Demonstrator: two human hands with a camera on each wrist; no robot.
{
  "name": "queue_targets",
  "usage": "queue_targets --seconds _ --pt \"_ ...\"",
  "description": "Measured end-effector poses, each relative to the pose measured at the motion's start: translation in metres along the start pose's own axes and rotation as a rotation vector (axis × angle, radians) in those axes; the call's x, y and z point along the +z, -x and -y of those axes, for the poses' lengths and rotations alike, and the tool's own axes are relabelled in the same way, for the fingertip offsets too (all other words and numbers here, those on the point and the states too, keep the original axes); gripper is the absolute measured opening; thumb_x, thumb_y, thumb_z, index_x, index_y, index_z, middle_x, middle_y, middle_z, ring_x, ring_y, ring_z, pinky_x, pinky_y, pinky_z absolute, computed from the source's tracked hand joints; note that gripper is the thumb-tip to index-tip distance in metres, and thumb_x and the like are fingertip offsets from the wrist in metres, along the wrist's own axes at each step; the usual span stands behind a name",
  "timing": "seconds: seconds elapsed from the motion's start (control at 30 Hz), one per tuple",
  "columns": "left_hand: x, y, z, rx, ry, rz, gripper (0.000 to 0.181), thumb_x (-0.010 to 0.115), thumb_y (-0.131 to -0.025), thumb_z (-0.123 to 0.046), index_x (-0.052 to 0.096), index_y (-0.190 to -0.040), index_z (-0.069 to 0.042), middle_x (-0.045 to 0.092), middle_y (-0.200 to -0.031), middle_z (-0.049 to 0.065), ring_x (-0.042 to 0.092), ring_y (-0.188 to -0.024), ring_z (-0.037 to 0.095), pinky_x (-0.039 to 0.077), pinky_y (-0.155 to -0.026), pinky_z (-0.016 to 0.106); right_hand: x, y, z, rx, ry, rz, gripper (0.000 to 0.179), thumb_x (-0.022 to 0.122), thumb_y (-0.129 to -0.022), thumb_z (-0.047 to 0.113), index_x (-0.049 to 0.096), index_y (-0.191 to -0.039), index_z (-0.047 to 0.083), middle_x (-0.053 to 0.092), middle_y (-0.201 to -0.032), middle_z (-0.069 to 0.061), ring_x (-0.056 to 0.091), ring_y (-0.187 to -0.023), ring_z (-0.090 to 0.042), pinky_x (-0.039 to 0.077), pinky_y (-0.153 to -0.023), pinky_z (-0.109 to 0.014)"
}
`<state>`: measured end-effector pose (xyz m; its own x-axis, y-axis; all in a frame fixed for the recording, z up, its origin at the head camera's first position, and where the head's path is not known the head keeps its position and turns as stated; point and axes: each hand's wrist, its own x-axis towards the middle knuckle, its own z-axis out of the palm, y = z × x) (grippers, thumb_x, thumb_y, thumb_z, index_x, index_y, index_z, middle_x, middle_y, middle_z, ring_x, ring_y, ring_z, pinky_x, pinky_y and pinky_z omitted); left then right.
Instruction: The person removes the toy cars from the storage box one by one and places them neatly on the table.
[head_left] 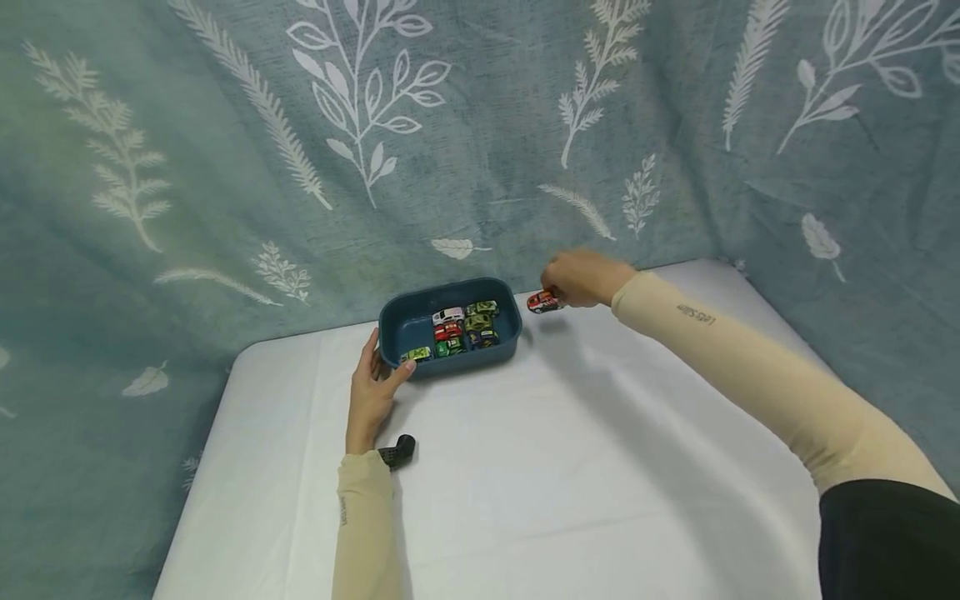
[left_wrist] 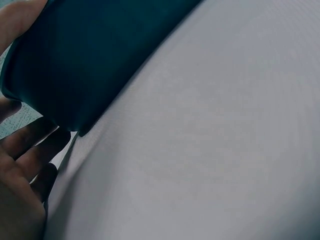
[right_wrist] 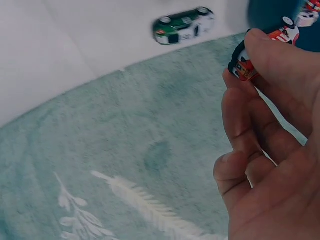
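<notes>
My left hand (head_left: 371, 396) holds the left end of a dark teal plastic bin (head_left: 408, 332), thumb over the near rim and fingers along the outer end wall. Several small toy cars sit inside, among them a white car (head_left: 447, 315), a red one (head_left: 447, 332) and a yellow-green one (head_left: 417, 354). Just beyond the bin's right end, my right hand (head_left: 588, 277) pinches a red and white toy car (head_left: 542, 302) between thumb and fingers, above the table. A green and white toy car (right_wrist: 184, 25) lies on its side on the white cloth in the right wrist view.
A white cloth covers the table (head_left: 570, 467). Behind it hangs a green-blue curtain (head_left: 495, 167) with white leaf prints, close to the bin's far side. A black wrist-worn device (head_left: 401, 451) sits at my left wrist.
</notes>
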<state>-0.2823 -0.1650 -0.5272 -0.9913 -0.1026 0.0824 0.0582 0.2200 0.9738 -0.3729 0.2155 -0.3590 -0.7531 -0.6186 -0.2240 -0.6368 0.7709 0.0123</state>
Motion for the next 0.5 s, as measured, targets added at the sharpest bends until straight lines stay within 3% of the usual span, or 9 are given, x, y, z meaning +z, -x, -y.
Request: queue_targets --seconds 0.23,0.5 --pt "0.000 0.000 0.006 0.013 -0.008 -0.002 0.096 0.087 -0.091 -0.034 0.031 -0.169 -0.030 0.042 -0.167 0.019 0.039 -0.157 0.034 0.030 -0.132 0.049 0.027 0.002 -0.010 -0.005 0.037 -0.048 0.014 0.073 -0.096 0.004 0.074 -0.085 0.013 0.070 -0.082 -0.002 0.061 -0.073 -0.022 0.053 -0.068 -0.039" --pt "-0.001 0.000 0.002 0.019 0.001 0.001 0.096 0.086 -0.092 -0.034 0.030 -0.169 -0.029 0.039 -0.169 0.018 0.036 -0.159 0.033 0.027 -0.133 0.049 0.045 -0.007 -0.017 0.000 -0.010 -0.058 0.013 0.072 -0.095 0.001 0.075 -0.086 0.011 0.070 -0.083 -0.004 0.060 -0.073 -0.020 0.052 -0.067 -0.038"
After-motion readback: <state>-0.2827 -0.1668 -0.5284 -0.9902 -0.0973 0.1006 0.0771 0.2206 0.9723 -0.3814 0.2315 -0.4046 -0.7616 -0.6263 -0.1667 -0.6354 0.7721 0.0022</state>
